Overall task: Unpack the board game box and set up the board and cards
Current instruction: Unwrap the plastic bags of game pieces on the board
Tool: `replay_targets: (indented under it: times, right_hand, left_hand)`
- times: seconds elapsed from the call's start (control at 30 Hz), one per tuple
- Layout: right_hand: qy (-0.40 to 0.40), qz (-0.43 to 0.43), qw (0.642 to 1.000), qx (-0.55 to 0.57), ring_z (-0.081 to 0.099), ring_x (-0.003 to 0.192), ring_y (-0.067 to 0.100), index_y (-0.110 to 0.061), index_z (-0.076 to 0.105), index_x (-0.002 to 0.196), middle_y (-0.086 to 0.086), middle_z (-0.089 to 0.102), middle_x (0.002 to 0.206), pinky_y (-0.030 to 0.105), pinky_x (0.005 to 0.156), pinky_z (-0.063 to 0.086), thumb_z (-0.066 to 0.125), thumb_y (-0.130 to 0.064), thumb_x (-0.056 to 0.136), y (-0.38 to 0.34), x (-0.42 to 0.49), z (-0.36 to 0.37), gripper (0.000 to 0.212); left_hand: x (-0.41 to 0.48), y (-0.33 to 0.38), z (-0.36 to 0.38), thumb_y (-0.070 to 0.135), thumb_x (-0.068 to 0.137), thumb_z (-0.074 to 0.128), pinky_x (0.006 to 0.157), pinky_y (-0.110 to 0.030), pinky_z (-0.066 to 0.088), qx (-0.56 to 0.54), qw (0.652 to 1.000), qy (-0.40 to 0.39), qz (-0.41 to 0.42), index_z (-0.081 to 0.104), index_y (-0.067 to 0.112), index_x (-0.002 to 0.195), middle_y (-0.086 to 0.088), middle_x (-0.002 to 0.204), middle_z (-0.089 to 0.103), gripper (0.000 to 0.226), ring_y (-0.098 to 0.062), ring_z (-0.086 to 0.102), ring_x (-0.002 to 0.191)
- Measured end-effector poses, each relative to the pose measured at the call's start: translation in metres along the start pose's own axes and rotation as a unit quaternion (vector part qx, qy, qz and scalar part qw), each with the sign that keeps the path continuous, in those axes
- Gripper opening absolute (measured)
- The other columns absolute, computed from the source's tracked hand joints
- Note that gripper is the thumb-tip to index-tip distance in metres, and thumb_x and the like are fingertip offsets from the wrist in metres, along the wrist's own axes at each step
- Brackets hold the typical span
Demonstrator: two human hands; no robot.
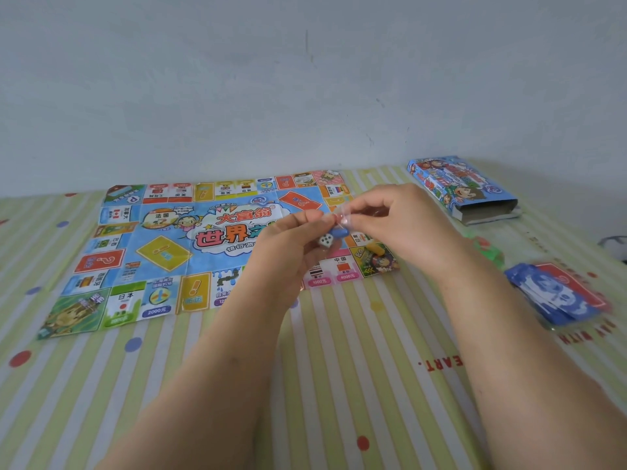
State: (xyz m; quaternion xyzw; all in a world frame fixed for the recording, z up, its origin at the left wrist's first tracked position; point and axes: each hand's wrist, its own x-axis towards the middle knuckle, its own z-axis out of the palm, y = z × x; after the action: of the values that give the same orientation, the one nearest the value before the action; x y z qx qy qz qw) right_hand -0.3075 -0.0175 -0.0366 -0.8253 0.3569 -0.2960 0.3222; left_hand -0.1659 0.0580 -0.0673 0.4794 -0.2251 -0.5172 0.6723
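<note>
Two hands are being held above the near right part of the board [163, 245], which is lying unfolded and flat on the striped cloth [339, 368]. A small clear bag [334, 218] is being pinched between them. The left hand [288, 239] is being closed round its lower part, with the fingers curled on it, and the right hand [400, 218] is being closed on its top edge with thumb and fingertips together.

The step in hand is judged to be the opening of this bag. It would best be done low over the board and with a gentle pull at the mouth, so that the pieces are not being flung out and lost on the cloth.

One die [326, 239] and one blue token [339, 233] are being seen through the plastic. One yellow piece [375, 249] is lying on the board's near right corner. One box [464, 188] is lying open-ended well to the right, by the wall. One wrapped bundle of cards [556, 293], blue and red, is lying at the right. The number of cards cannot be told. Some green pieces [488, 245] are too blurred to be counted.
</note>
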Motion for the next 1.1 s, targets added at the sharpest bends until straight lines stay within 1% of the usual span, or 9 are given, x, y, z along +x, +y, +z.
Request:
replay_targets:
  times: [0.13,0.17,0.3,0.43,0.57,0.77,0.87,0.97,1.1]
  right_hand:
    - [0.022,-0.004,0.999,-0.035,0.057,0.073,-0.011,-0.028,0.078,0.087,-0.016,0.069,0.086,0.005,0.064,0.041,0.072,-0.026,0.084,0.001,0.001,0.002,0.007]
    - [0.027,0.000,0.999,-0.042,0.056,0.072,-0.011,-0.027,0.078,0.083,-0.015,0.068,0.086,0.005,0.062,0.039,0.073,-0.028,0.083,0.001,0.001,0.001,0.005]
    - [0.041,0.017,0.997,-0.066,0.059,0.079,0.002,-0.027,0.074,0.073,-0.010,0.067,0.090,0.019,0.066,0.044,0.073,-0.036,0.078,0.001,0.000,-0.004,0.010]
    - [0.056,0.044,0.994,-0.085,0.063,0.077,0.006,-0.021,0.072,0.071,-0.009,0.068,0.080,0.028,0.064,0.055,0.072,-0.030,0.078,0.005,0.002,-0.011,0.012]
    - [0.015,0.071,0.986,-0.152,0.062,0.075,0.007,-0.016,0.069,0.069,-0.006,0.067,0.079,0.022,0.059,0.046,0.072,-0.024,0.076,0.011,0.002,-0.012,0.011]
    - [-0.076,0.094,0.968,-0.220,0.060,0.073,0.010,-0.021,0.068,0.068,-0.007,0.062,0.081,0.026,0.060,0.047,0.074,-0.025,0.074,0.012,0.003,-0.002,0.010]
    - [-0.097,0.094,0.957,-0.257,0.058,0.074,0.011,-0.020,0.064,0.068,-0.004,0.061,0.081,0.027,0.060,0.044,0.074,-0.030,0.074,0.015,0.004,0.000,0.015]
    - [-0.102,0.096,0.955,-0.260,0.053,0.067,0.011,-0.015,0.064,0.069,-0.003,0.060,0.076,0.026,0.052,0.038,0.075,-0.031,0.075,0.016,0.004,-0.002,0.020]
    - [-0.071,0.085,0.969,-0.221,0.056,0.068,0.009,-0.016,0.067,0.076,-0.005,0.062,0.076,0.025,0.056,0.042,0.078,-0.028,0.073,0.017,0.004,-0.003,0.016]
  left_hand:
    - [-0.001,-0.003,0.003,0.004,0.086,0.067,0.069,-0.024,0.060,0.020,1.000,0.012,0.011,0.064,0.001,0.092,-0.017,0.092,0.070,0.007,-0.022,0.070,0.079]
    - [-0.001,-0.003,0.004,0.004,0.085,0.067,0.069,-0.025,0.060,0.022,0.999,0.018,0.015,0.064,0.001,0.092,-0.017,0.091,0.070,0.008,-0.022,0.071,0.078]
    - [0.001,-0.005,0.008,0.003,0.084,0.069,0.066,-0.024,0.060,0.028,0.998,0.050,0.024,0.062,0.003,0.093,-0.017,0.092,0.071,0.011,-0.023,0.072,0.078]
    - [0.004,-0.006,0.007,0.002,0.084,0.070,0.067,-0.025,0.061,0.021,0.995,0.092,0.035,0.062,0.004,0.092,-0.018,0.096,0.071,0.012,-0.024,0.072,0.079]
    - [0.004,-0.005,0.006,0.003,0.083,0.071,0.056,-0.019,0.057,0.011,0.991,0.128,0.038,0.063,0.003,0.097,-0.017,0.096,0.072,0.016,-0.025,0.073,0.081]
    - [0.005,-0.007,0.007,0.004,0.083,0.071,0.075,-0.031,0.061,0.029,0.990,0.129,0.044,0.063,0.000,0.101,-0.015,0.093,0.073,0.020,-0.024,0.074,0.079]
    - [0.006,-0.008,0.008,0.003,0.083,0.071,0.076,-0.031,0.061,0.030,0.991,0.125,0.045,0.063,0.002,0.097,-0.016,0.093,0.073,0.016,-0.024,0.074,0.078]
    - [0.005,-0.008,0.007,0.004,0.083,0.071,0.073,-0.029,0.061,0.029,0.992,0.119,0.043,0.063,0.002,0.098,-0.016,0.094,0.073,0.016,-0.024,0.074,0.081]
    - [0.005,-0.007,0.007,0.003,0.084,0.070,0.071,-0.027,0.061,0.022,0.992,0.115,0.046,0.063,0.001,0.097,-0.019,0.097,0.072,0.016,-0.026,0.073,0.084]
